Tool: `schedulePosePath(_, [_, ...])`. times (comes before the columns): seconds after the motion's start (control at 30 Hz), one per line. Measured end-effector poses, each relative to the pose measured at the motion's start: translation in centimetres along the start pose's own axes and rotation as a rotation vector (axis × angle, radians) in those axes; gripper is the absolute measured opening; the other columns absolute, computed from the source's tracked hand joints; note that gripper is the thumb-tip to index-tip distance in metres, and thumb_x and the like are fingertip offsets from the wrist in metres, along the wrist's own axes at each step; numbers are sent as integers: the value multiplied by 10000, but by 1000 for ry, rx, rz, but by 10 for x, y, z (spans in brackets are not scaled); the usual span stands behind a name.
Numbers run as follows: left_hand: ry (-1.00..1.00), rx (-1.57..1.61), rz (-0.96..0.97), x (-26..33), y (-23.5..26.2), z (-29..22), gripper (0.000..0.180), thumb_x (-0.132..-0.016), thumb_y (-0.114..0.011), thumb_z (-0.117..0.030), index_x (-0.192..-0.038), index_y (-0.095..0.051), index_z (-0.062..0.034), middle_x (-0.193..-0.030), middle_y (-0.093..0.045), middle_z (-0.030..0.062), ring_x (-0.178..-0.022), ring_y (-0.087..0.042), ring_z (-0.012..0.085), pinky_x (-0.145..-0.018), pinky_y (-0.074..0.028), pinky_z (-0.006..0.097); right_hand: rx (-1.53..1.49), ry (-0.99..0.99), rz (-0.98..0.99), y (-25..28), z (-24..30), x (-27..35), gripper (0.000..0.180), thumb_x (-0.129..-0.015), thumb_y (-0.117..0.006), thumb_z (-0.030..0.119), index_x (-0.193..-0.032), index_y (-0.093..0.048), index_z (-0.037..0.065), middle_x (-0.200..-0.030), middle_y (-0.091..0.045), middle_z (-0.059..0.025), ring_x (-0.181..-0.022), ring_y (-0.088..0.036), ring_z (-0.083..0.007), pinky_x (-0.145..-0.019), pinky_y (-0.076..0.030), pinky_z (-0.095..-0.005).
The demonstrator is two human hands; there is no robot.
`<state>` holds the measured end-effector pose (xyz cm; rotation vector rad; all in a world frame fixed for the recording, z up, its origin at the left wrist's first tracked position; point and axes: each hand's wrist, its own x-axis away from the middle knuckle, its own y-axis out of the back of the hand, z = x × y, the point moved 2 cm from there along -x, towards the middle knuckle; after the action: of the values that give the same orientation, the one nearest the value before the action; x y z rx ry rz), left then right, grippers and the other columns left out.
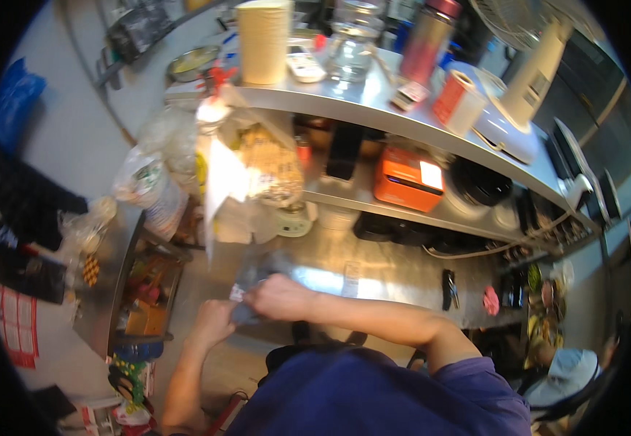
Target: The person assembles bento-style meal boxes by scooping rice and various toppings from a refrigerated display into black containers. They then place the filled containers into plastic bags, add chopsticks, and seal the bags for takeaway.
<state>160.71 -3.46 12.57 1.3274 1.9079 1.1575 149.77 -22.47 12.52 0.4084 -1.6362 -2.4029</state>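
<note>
- In the head view, a metal counter stretches in front of the person, with a two-level shelf over its back part.
- The left hand and the right hand are close together at the counter's near left, both closed on a grey item; it is too blurred to tell what it is.
- Just beyond them, a bright white sheet hangs down beside the shelf's left end, over part of the space behind.
- A pale green scale stands behind the hands; a black tool and a pink item lie well off to the right.
- At the far right is another person in a light blue cap.
- Containers: a clear bag holds many thin wooden sticks; a plastic sack at the left is filled with something pale; a see-through jar has contents I cannot make out; an orange box sits on the lower level.
- Counted along the shelf's top: one tall cream cup, one white remote, one pinkish bottle, one red-and-white roll, one fan.
</note>
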Motion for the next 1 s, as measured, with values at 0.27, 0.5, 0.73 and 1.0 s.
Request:
schedulePosePath(0.27, [365, 1141, -559, -6, -75, -9, 231, -1049, -574, -172, -924, -663, 1, -766, -640, 4, -620, -623, 122, -531, -516, 265, -516, -660, -700, 19, -49, 24, 395, -777, -743, 77, -1143, -617, 2, -873, -686, -233, -774, -679, -429, -667, -539, -468])
schedulePosePath(0.5, [523, 1497, -720, -42, -83, -34, 333, -1077, -528, -342, -1246, -560, -57, -1039, -714, 160, -849, -735, 224, -669, -627, 358, -656, -774, -345, -33, -34, 65, 426, -799, -710, 77, -1195, -590, -26, -920, -685, -293, -869, -659, -501, -775, -548, -510])
schedulePosePath(0.73, [466, 1542, -678, -14, -94, -60, 528, -1094, -485, -339, -1552, -324, -131, -1361, -574, 217, -1162, -653, 298, -863, -607, 440, -592, -562, -705, 8, -9, 27, 360, -835, -675, 106, -1163, -592, -18, -1279, -615, -278, -1223, -579, -446, -986, -493, -540])
schedulePosePath(1.0, [517, 1674, -902, -8, -97, -21, 532, -1108, -416, -409, -1584, -291, -207, -1353, -585, 128, -1133, -646, 271, -966, -557, 433, -419, -61, -220, -46, 44, 48, 320, -887, -674, 153, -1149, -638, -28, -1501, -461, -266, -1418, -413, -435, -1156, -354, -554])
